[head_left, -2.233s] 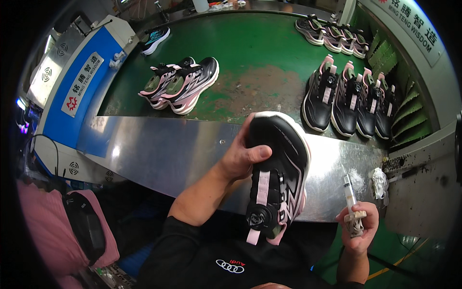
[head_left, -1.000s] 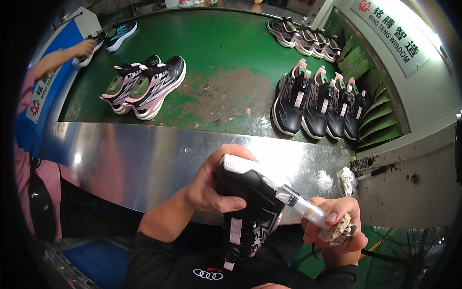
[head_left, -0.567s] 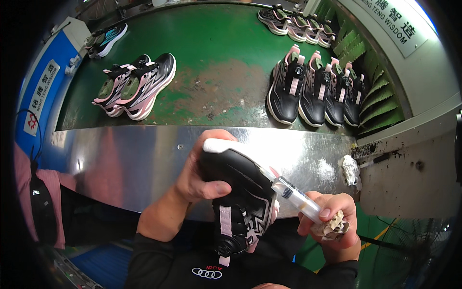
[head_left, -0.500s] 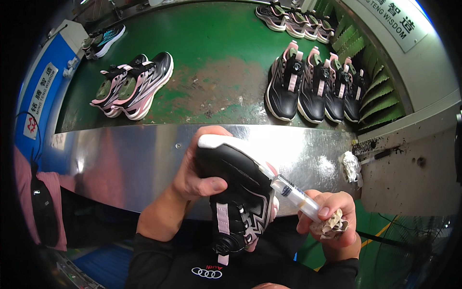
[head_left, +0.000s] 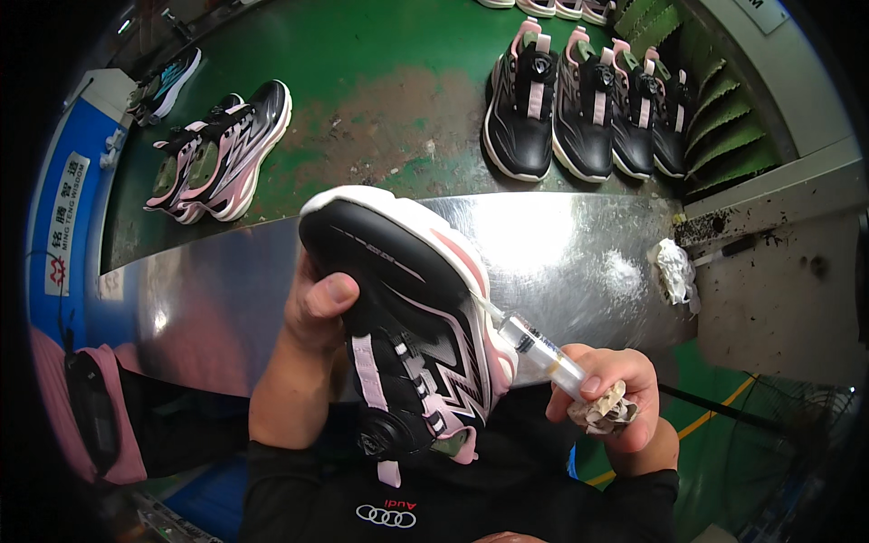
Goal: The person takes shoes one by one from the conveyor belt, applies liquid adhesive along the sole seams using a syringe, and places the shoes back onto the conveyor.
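My left hand (head_left: pixel 319 308) is closed around the toe end of a black and pink sneaker (head_left: pixel 398 262), thumb on the upper, other fingers hidden behind it. The shoe is tilted, with its white sole edge up and to the right and its dial and pink tabs toward my body. In my right hand (head_left: pixel 620 385) is a clear plastic syringe (head_left: pixel 543 355), gripped together with a crumpled, dirty wad of tissue (head_left: pixel 608 412). The syringe's narrow tip meets the seam between the shoe's upper and sole, at mid-side.
A steel ledge (head_left: pixel 226 299) runs in front of a green conveyor belt (head_left: pixel 389 45). Several black sneakers (head_left: pixel 579 118) stand at the right, a pair (head_left: pixel 231 158) at the left. A white crumpled rag (head_left: pixel 673 271) lies at the ledge's right end, beside a machine with green curtain strips (head_left: pixel 733 127).
The shoe has moved left and turned to show more of its side and sole edge. The syringe has shifted slightly left with my right hand, and the view has shifted.
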A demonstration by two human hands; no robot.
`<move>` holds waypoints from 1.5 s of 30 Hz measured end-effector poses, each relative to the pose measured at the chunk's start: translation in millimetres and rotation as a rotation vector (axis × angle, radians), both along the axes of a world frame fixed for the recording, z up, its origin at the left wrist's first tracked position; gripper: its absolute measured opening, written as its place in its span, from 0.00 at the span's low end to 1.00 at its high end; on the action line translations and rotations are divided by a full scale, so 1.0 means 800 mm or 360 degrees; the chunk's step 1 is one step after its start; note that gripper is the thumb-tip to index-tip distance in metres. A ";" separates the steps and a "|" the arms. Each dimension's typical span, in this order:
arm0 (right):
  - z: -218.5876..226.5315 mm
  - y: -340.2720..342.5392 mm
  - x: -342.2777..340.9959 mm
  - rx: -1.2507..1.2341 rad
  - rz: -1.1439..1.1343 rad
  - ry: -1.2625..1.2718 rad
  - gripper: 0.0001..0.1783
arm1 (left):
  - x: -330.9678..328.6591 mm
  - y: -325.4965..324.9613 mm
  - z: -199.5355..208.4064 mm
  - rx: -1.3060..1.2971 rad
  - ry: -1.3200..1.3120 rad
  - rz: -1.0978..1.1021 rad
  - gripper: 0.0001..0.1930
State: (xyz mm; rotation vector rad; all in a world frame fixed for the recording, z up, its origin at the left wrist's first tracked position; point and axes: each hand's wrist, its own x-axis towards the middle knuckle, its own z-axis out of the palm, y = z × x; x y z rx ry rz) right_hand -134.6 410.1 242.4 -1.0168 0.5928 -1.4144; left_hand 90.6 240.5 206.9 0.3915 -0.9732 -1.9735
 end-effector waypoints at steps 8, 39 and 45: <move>-0.027 0.013 -0.007 -0.0072 0.0049 0.0101 0.34 | -0.005 0.000 -0.008 0.0159 -0.0060 0.0147 0.32; -0.060 0.085 -0.004 -0.0105 -0.0030 0.0207 0.30 | 0.013 -0.030 -0.031 0.0699 0.0114 -0.0084 0.24; -0.071 0.091 -0.004 -0.0112 -0.0063 0.0240 0.30 | 0.003 -0.028 -0.025 0.0810 0.0176 -0.0135 0.23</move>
